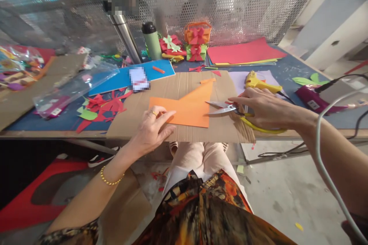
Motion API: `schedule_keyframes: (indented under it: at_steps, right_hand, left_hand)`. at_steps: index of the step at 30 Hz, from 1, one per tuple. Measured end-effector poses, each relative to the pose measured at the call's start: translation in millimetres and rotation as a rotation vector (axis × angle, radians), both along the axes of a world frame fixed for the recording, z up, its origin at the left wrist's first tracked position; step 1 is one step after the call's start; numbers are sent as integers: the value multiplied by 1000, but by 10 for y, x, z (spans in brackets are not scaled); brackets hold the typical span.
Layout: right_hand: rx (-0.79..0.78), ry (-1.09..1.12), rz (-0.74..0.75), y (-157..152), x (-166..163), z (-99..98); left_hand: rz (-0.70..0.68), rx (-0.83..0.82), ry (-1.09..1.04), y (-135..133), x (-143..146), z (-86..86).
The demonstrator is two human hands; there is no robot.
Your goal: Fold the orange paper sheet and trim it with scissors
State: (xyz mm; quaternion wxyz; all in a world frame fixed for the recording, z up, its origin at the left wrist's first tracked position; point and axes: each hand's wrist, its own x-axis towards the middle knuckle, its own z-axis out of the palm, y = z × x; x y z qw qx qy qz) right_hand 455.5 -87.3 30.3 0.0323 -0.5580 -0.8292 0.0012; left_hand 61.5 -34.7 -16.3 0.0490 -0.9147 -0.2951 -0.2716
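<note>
A sheet of orange paper (pixel 186 113) lies on a cardboard sheet (pixel 138 122), with a slanting strip of it sticking up toward the far right. My left hand (pixel 155 126) grips the paper at its near left corner, fingers on top and the thumb by the near edge. In my right hand (pixel 258 109) is a pair of scissors (pixel 227 110) with yellow handles. Their blades are spread and point left, the tips at the paper's right edge. A small orange scrap (pixel 207 81) rests at the far end of the strip.
A yellow glue gun (pixel 257 82) lies beyond my right hand. Red paper scraps (pixel 103 107) are heaped on the left. Farther back stand a green bottle (pixel 152 42), a steel flask (pixel 126 38), small paper baskets (pixel 197 44) and red sheets (pixel 244 51). A white cable (pixel 319 138) crosses my right forearm.
</note>
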Motion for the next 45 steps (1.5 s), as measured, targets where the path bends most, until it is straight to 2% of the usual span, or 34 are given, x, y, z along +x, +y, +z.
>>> schedule_keyframes:
  at_steps: [4,8,13,19,24,29,33,41,45]
  right_hand:
    - [-67,2,-28,-27,-34,61]
    - [-62,6,-42,-75,-17,58]
    - [-84,22,-40,-100,34,38]
    - [-83,51,19,-68,10,77]
    - [-34,112,133,-99,22,37]
    - [-63,162,233,-191,35,5]
    - [-24,160,217,-293,-87,-7]
    - [-14,128,216,-510,-316,-16]
    - [102,122,224,-631,-394,-92]
  left_hand:
    - [143,-126,138,107,135,134]
    - [253,-252,361,201,382,294]
    - [347,-308,479,199,534,417]
    - [305,-349,417,191,533,441]
    - [303,-336,306,200,486,334]
    - [229,-308,238,195,338,235]
    - [160,-315,258,202,306,232]
    - [158,-266,320,215,347,230]
    - [138,-251,350,134,320,233]
